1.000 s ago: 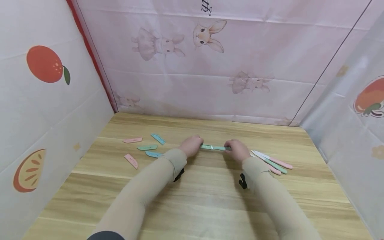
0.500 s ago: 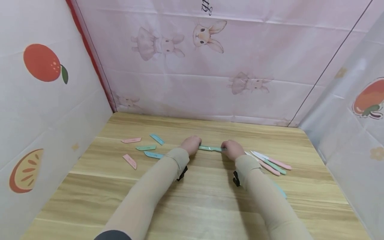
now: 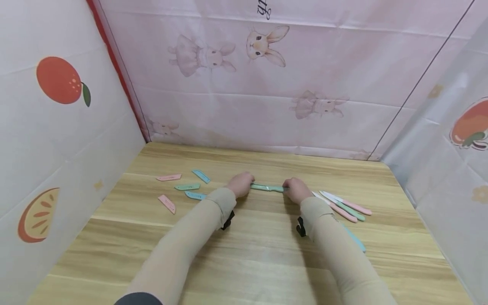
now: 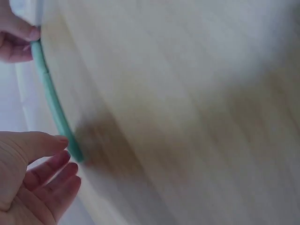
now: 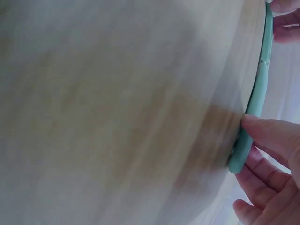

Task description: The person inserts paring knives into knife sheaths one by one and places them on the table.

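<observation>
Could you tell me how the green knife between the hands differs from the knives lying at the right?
The green knife is gripped at its ends by the left hand and right hand; the loose knives lie untouched. Its blade looks sheathed; theirs look bare. All have pastel handles.

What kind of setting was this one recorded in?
Likely a makeshift recording booth: a wooden table enclosed by cloth walls printed with rabbits and fruit, with small coloured knives and knife covers laid out.
</observation>
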{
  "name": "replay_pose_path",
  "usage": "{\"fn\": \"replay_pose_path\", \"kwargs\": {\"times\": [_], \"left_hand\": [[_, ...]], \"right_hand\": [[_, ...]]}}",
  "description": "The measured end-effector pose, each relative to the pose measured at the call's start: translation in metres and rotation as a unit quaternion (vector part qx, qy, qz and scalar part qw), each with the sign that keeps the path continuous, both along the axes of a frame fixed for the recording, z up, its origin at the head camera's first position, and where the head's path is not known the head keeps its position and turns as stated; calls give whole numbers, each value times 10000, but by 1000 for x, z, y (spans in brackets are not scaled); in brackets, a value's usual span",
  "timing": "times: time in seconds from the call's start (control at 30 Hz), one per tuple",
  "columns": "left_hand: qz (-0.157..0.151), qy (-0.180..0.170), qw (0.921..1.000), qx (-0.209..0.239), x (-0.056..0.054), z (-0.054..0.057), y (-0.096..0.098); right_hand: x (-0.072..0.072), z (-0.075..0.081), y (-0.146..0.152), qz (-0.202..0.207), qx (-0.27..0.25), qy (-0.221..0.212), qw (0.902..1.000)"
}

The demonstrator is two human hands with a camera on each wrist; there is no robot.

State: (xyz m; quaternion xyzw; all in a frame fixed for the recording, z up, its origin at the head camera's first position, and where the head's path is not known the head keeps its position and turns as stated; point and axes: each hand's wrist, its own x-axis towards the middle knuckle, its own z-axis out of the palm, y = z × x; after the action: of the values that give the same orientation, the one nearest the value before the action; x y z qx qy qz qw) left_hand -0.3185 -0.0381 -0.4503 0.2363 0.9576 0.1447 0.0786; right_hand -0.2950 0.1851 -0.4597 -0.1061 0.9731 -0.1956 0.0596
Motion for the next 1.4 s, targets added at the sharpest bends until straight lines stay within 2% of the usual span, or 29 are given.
{"fn": "replay_pose_path", "kwargs": {"times": [0.13, 0.23, 0.33, 0.43, 0.53, 0.63, 0.77, 0.87, 0.93, 1.1, 1.3, 1.4], "left_hand": [[147, -317, 9991, 219, 11, 17, -22], [129, -300, 9990, 305, 18, 29, -47], [176, -266, 9992, 236, 21, 34, -80], [251, -191, 9995, 29, 21, 35, -112], [343, -40, 9991, -239, 22, 32, -138], [364, 94, 9984, -426, 25, 28, -159], [335, 220, 9952, -895, 31, 23, -180], [180, 326, 9923, -1180, 34, 21, -193], [83, 381, 9919, -1210, 36, 21, -198], [177, 360, 9925, -1157, 37, 20, -204], [419, 321, 9905, -1270, 32, 11, -205], [216, 387, 9899, -1347, 30, 7, -208]], "right_hand": [[5, 0, 6, 235, -77, 139, 9996], [13, 5, 15, 365, -239, 233, 9988], [24, 14, 26, 393, -503, 127, 9979], [39, 23, 36, 280, -767, -116, 9966], [52, 30, 48, 169, -879, -141, 9959], [63, 33, 61, 86, -867, 52, 9962], [75, 34, 79, 16, -938, 259, 9952], [83, 34, 94, -76, -1007, 267, 9945], [88, 33, 104, -180, -1027, 294, 9941], [98, 33, 126, -451, -1053, 431, 9925], [105, 28, 146, -718, -1056, 243, 9915], [109, 24, 153, -791, -987, 147, 9919]]}}
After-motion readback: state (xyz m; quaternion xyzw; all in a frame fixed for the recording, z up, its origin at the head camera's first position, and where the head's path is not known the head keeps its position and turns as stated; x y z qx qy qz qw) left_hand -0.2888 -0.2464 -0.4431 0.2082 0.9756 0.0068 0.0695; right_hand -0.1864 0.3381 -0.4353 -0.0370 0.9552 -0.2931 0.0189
